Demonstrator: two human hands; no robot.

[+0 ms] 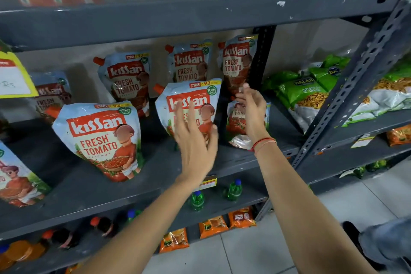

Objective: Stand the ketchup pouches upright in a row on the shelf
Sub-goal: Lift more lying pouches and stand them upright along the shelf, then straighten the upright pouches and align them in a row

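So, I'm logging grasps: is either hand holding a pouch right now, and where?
Neither grips one. The left hand is spread open against the front of the middle pouch; the right hand hovers open by it.

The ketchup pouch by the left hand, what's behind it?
Behind the front pouch stands another ketchup pouch at the back of the shelf; only its top half shows. Its bottom is covered. The left hand hides part of the front one.

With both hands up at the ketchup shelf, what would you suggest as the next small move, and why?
Probably close the right hand on the pouch behind it and set it straight. That pouch sits lower than the middle front pouch and looks slumped, and the right hand is open just in front of it. The left hand, also open, already covers the middle one.
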